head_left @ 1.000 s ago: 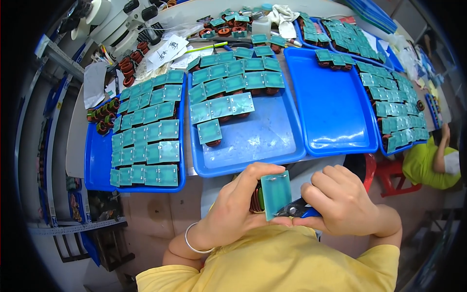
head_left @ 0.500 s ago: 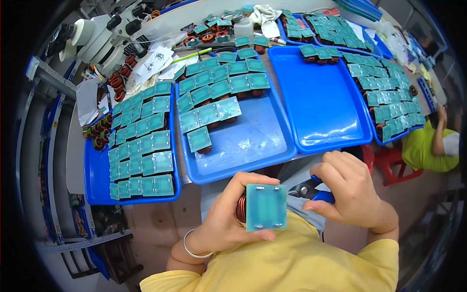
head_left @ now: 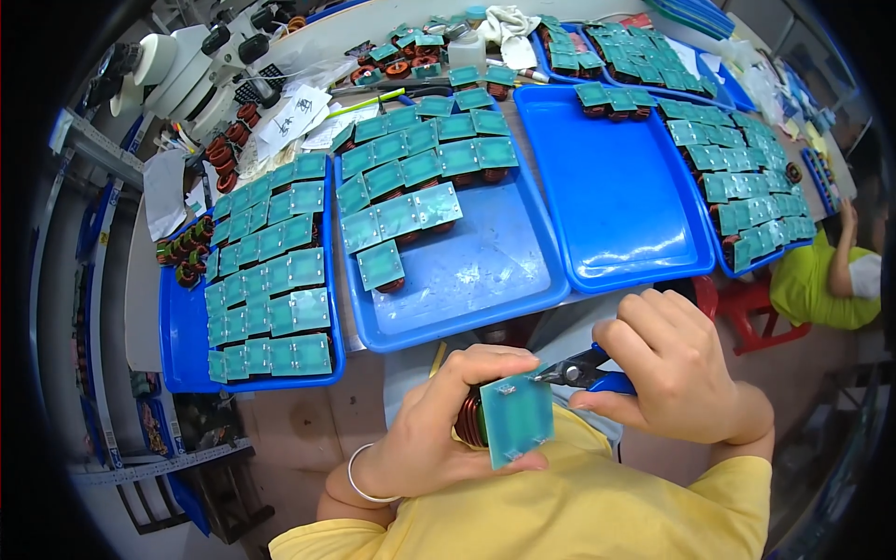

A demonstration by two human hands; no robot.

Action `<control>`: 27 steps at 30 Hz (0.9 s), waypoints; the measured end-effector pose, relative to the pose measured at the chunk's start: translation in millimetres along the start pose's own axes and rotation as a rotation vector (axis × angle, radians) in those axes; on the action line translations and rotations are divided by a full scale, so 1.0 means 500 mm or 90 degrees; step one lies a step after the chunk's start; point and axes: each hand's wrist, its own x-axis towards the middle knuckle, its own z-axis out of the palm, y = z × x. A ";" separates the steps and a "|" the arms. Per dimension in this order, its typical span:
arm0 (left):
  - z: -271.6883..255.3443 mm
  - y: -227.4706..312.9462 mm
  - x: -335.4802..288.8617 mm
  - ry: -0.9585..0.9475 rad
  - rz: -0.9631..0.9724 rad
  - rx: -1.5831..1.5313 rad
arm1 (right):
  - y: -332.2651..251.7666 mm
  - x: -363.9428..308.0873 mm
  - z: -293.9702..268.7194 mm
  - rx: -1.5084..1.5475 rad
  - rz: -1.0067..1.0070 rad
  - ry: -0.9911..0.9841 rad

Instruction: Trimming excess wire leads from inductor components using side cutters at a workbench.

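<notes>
1. While the left hand [head_left: 425,415] grasps the green board [head_left: 521,420] before the tray's near edge [head_left: 467,325], its face has tilted.
2. The right hand [head_left: 658,369] grips cutters [head_left: 579,371], now at the board's upper-right corner; work seems focused there.

Left hand [head_left: 434,406] was bent into grip, fingers reaching rightward above, left thumb [head_left: 527,463] below. Right hand [head_left: 667,373] stood just beside, apart, fingers curled in grip, knuckles uppermost, right thumb [head_left: 602,405] pointing left. Left forearm [head_left: 350,499] and right forearm [head_left: 744,422] angled inward before torso [head_left: 560,495].
</notes>
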 end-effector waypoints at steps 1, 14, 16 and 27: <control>0.000 0.000 0.000 0.000 0.000 -0.001 | -0.002 0.001 -0.003 0.000 0.000 0.000; -0.007 -0.002 0.007 -0.006 -0.011 0.033 | 0.014 0.004 0.024 0.030 -0.031 0.003; -0.007 -0.001 0.003 -0.008 -0.019 0.041 | 0.014 0.000 0.033 0.040 -0.036 0.008; 0.006 -0.007 0.017 -0.086 -0.105 0.003 | 0.011 -0.028 0.033 0.107 0.010 0.007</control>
